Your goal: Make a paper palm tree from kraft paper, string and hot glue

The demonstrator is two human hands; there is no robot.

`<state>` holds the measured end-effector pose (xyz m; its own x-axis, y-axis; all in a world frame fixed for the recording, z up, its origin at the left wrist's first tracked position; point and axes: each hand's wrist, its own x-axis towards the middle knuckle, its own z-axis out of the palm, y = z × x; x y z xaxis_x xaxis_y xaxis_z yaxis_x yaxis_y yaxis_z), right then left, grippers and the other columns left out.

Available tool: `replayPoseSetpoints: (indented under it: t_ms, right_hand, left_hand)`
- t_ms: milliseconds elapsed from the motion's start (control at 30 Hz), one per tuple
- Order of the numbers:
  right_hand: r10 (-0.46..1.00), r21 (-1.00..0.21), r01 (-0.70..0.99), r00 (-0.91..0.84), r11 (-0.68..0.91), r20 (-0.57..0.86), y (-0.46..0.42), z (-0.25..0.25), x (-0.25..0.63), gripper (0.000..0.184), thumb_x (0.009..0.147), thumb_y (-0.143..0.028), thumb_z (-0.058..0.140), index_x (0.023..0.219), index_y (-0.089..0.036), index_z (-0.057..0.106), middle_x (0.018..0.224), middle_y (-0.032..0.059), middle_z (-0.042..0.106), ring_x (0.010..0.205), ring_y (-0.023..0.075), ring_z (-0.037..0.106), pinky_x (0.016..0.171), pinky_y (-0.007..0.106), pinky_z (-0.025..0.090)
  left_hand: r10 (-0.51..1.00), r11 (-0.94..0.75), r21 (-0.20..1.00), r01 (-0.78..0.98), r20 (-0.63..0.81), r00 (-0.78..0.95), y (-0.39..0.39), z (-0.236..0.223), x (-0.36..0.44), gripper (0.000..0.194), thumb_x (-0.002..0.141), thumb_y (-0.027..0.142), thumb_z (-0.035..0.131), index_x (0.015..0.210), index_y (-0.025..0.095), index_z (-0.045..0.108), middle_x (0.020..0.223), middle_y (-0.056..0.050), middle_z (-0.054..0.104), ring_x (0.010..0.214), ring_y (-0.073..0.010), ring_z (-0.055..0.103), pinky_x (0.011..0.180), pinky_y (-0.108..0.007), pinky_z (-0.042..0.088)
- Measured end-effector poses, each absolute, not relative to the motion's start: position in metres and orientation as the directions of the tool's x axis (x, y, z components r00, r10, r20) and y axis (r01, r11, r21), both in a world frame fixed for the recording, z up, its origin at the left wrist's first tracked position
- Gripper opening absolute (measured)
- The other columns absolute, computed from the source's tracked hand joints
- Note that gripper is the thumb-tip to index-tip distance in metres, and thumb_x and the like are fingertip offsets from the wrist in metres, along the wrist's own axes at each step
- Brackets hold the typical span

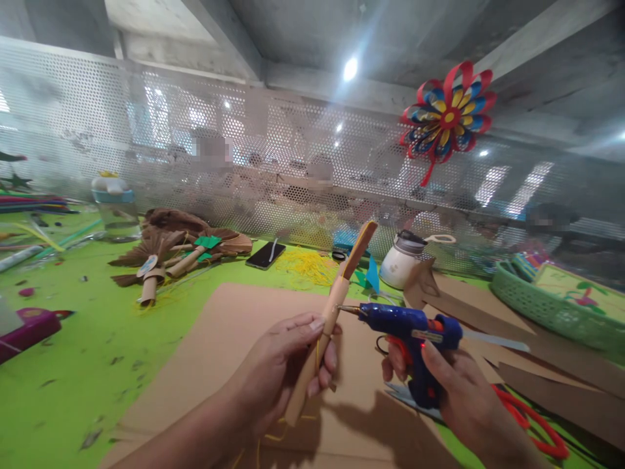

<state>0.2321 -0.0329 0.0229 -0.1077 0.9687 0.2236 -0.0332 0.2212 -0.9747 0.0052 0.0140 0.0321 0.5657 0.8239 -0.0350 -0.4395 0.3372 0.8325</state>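
Observation:
My left hand [293, 352] is closed round a tan paper tube [329, 319], which tilts up to the right. A folded brown paper piece [360, 246] sticks out of the tube's top end, and yellow string is wound about its middle. In my right hand [459, 384] is a blue hot glue gun [400, 319] with an orange trigger. Its nozzle points left and its tip is at the tube's side, just above my left fingers; whether it touches I cannot tell. Brown cardboard [234, 352] lies under both hands.
Red-handled scissors [532, 423] lie by my right wrist. Behind are brown paper figures [180, 254], a phone [265, 255], yellow shreds [307, 266], a white jug [403, 260] and a green basket [551, 309]. A perforated metal screen [293, 150] stands beyond the table.

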Motion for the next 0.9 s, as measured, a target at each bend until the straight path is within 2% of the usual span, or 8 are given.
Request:
replayPoseSetpoints:
  t_ms: [233, 367, 533, 667, 900]
  right_hand:
    - [0.965, -0.974, 0.013, -0.137, 0.228, 0.224, -0.0317, 0.0202, 0.2339, 0.040, 0.089, -0.050, 0.049, 0.074, -0.015, 0.062, 0.080, 0.0107, 0.060, 0.082, 0.0248, 0.056, 0.068, 0.035, 0.044]
    - [0.959, -0.967, -0.047, -0.126, 0.250, 0.254, -0.0323, 0.0220, 0.2305, 0.039, 0.090, -0.049, 0.047, 0.075, -0.016, 0.062, 0.081, 0.0105, 0.061, 0.087, 0.0258, 0.056, 0.074, 0.037, 0.045]
    - [0.961, -0.971, -0.029, -0.139, 0.238, 0.239, -0.0295, 0.0168, 0.2352, 0.034, 0.092, -0.045, 0.047, 0.082, -0.016, 0.063, 0.090, 0.0111, 0.062, 0.090, 0.0251, 0.056, 0.075, 0.036, 0.045]
    - [0.957, -0.968, 0.005, -0.149, 0.251, 0.248, -0.0292, 0.0140, 0.2388, 0.035, 0.091, -0.046, 0.048, 0.083, -0.016, 0.064, 0.087, 0.0106, 0.062, 0.085, 0.0236, 0.057, 0.076, 0.036, 0.045]
    - [0.960, -0.963, 0.068, -0.124, 0.260, 0.251, -0.0311, 0.0199, 0.2358, 0.040, 0.086, -0.052, 0.054, 0.081, -0.015, 0.066, 0.078, 0.0107, 0.064, 0.074, 0.0229, 0.057, 0.068, 0.035, 0.046]
  left_hand:
    - [0.823, 0.334, 0.830, -0.446, -0.026, 0.568, 0.0154, 0.0295, 0.0058, 0.019, 0.085, 0.028, 0.054, 0.088, 0.011, 0.061, 0.062, -0.004, 0.059, 0.048, -0.0081, 0.053, 0.039, -0.013, 0.037]
    - [0.818, 0.346, 0.830, -0.438, -0.038, 0.574, 0.0141, 0.0325, 0.0067, 0.018, 0.084, 0.027, 0.054, 0.085, 0.011, 0.061, 0.062, -0.004, 0.058, 0.047, -0.0076, 0.053, 0.039, -0.012, 0.037]
    - [0.815, 0.358, 0.832, -0.424, -0.057, 0.577, 0.0150, 0.0327, 0.0062, 0.020, 0.085, 0.028, 0.052, 0.087, 0.010, 0.061, 0.063, -0.004, 0.059, 0.048, -0.0080, 0.053, 0.040, -0.013, 0.038]
    - [0.811, 0.358, 0.829, -0.429, -0.048, 0.583, 0.0161, 0.0330, 0.0055, 0.022, 0.087, 0.029, 0.050, 0.090, 0.010, 0.060, 0.062, -0.004, 0.058, 0.046, -0.0073, 0.051, 0.039, -0.013, 0.037]
    - [0.806, 0.358, 0.830, -0.428, -0.044, 0.590, 0.0132, 0.0355, 0.0062, 0.020, 0.086, 0.028, 0.051, 0.088, 0.010, 0.060, 0.061, -0.005, 0.058, 0.046, -0.0076, 0.051, 0.038, -0.013, 0.036]
